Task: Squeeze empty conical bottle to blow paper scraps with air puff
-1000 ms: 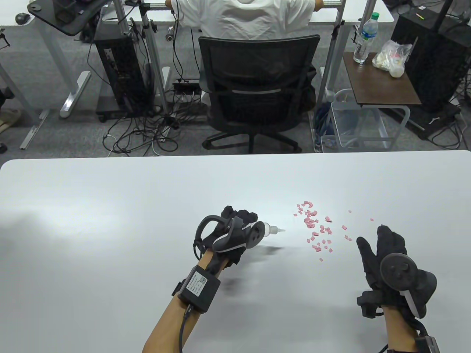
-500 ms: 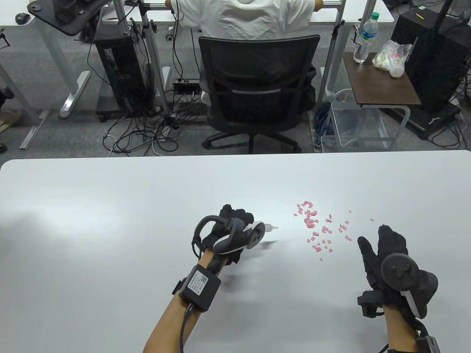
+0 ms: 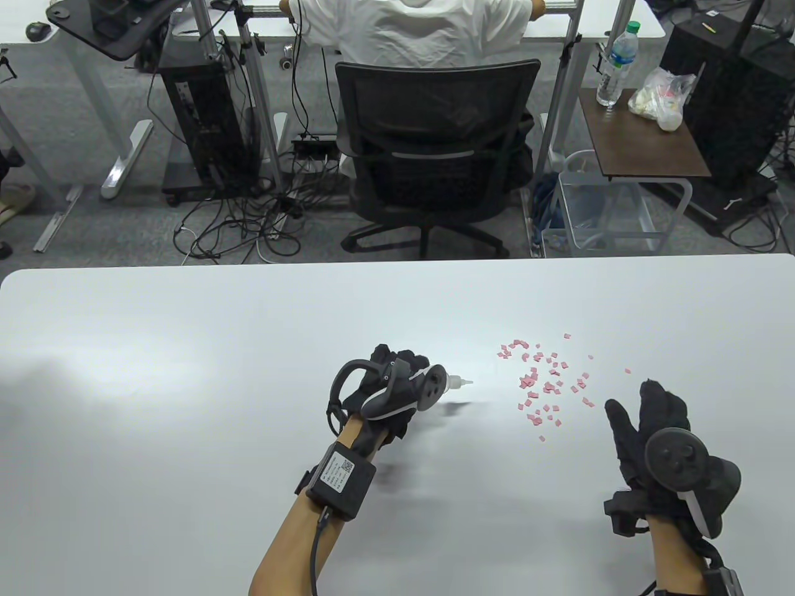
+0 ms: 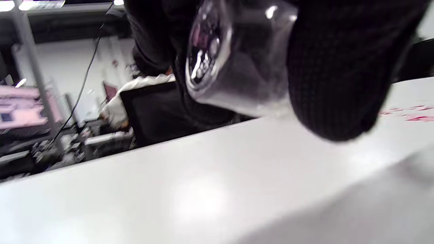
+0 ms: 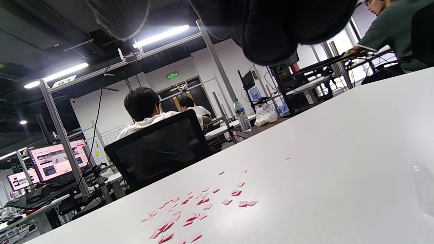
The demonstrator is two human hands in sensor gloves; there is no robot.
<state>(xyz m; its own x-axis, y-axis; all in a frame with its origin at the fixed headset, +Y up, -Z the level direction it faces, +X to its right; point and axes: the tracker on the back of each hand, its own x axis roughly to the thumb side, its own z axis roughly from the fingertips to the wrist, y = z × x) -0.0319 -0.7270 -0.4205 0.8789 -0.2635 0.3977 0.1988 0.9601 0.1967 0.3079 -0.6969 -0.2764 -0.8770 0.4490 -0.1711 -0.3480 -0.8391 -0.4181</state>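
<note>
My left hand (image 3: 391, 388) grips a clear conical bottle (image 3: 458, 382) lying sideways, its white nozzle aimed right toward the scraps. The wrist view shows the bottle's clear base (image 4: 237, 61) held between gloved fingers (image 4: 339, 67) just above the table. Several small pink paper scraps (image 3: 543, 385) lie scattered on the white table right of the nozzle, and show low in the right wrist view as paper scraps (image 5: 200, 206). My right hand (image 3: 652, 416) rests on the table right of the scraps, fingers straight and holding nothing.
The white table (image 3: 186, 385) spreads wide to the left and far side. Beyond its far edge a person in a white shirt sits in a black office chair (image 3: 435, 155). A side table (image 3: 652, 155) with a water bottle stands at the back right.
Scraps nearest the nozzle have scattered right and away, one reaching the far side of the patch. The left hand with the bottle drew back slightly. The right hand stayed put.
</note>
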